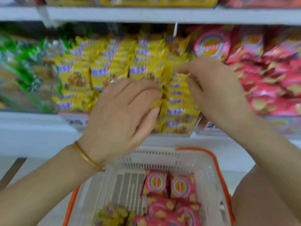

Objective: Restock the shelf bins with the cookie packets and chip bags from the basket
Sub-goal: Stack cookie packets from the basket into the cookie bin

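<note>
Both hands are up at the middle shelf bin, which is packed with several yellow cookie packets (pixel 104 74). My left hand (pixel 120 115) grips a yellow packet at the front of that bin, fingers and thumb curled round its edge. Just to the right, my right hand (pixel 216 88) pinches the top of another yellow packet (pixel 177 82) standing in the same bin. Below, the white basket (pixel 162 158) with an orange rim holds several red chip bags (pixel 169 193) and a few yellow cookie packets (pixel 112 214). The whole view is motion-blurred.
Red chip bags (pixel 267 75) fill the bin to the right of the yellow one, and green packets (pixel 22 67) fill the bin to the left. A white shelf board (pixel 146 15) runs above, with more yellow boxes on it. The white shelf front (pixel 32 129) lies below the bins.
</note>
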`<state>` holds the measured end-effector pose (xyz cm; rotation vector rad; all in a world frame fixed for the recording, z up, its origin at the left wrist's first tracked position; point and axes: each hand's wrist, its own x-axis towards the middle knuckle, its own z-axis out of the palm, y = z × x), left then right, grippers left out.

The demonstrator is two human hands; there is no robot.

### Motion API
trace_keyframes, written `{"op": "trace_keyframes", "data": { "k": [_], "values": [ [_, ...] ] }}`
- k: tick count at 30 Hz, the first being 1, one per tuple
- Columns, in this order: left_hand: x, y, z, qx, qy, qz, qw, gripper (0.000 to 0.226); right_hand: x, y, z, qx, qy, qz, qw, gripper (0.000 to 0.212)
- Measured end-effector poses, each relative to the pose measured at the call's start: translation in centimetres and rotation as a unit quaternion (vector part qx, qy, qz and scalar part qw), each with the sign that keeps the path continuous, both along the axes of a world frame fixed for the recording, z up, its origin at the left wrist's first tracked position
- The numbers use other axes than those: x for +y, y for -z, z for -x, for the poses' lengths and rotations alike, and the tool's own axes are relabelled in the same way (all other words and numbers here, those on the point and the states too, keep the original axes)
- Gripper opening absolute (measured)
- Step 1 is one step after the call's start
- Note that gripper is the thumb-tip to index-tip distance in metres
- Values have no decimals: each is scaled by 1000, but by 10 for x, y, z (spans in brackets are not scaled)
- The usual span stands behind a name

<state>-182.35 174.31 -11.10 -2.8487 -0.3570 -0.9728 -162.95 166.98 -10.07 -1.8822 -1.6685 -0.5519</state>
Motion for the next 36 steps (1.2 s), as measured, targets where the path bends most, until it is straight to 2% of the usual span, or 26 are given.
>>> {"op": "trace_keyframes", "data": {
  "k": [2, 3, 4, 6, 8, 10, 12, 14, 16, 18, 20, 22, 24, 26, 30, 33, 36],
  "values": [
    [-11, 32, 33, 67, -3, 17, 998, 30, -36, 28, 43, 36, -77, -2, 996, 34],
    [-12, 51, 46, 119, -12, 32, 992, 29, -43, 51, 62, 35, -115, 32, 992, 33],
    [-12, 69, 57, 182, -26, 46, 982, 29, -43, 77, 79, 33, -141, 104, 984, 34],
    [-9, 99, 73, 297, -53, 85, 949, 34, -33, 136, 106, 18, -167, 338, 926, 39],
    [-5, 114, 80, 369, -67, 105, 921, 37, -21, 206, 117, 51, -191, 484, 853, 41],
    [-3, 121, 82, 393, -79, 123, 908, 38, -9, 264, 128, 101, -205, 562, 795, 32],
    [1, 130, 87, 393, -102, 114, 907, 40, 3, 310, 147, 142, -197, 601, 762, 25],
    [5, 135, 93, 441, -129, 107, 882, 38, 13, 347, 166, 168, -167, 634, 736, 26],
    [7, 136, 98, 468, -146, 125, 863, 38, 16, 372, 181, 173, -139, 683, 695, 26],
    [9, 136, 102, 470, -151, 144, 858, 38, 11, 398, 191, 148, -113, 728, 660, 8],
    [13, 136, 104, 464, -155, 155, 858, 38, 2, 435, 199, 140, -91, 751, 638, 14],
    [15, 132, 106, 458, -163, 156, 860, 38, -7, 452, 206, 175, -60, 747, 638, 9],
    [17, 130, 107, 455, -168, 161, 859, 38, -14, 455, 209, 203, -17, 720, 664, 9],
    [18, 129, 107, 456, -168, 168, 858, 38, -19, 448, 206, 229, 14, 705, 671, 17],
    [15, 132, 104, 459, -164, 180, 855, 37, -15, 433, 195, 286, 43, 637, 714, 13],
    [13, 131, 100, 479, -157, 183, 844, 37, -9, 400, 171, 333, 19, 554, 763, 26],
    [14, 131, 93, 484, -151, 205, 837, 35, -6, 352, 135, 419, -31, 510, 750, 21]
  ]
}}
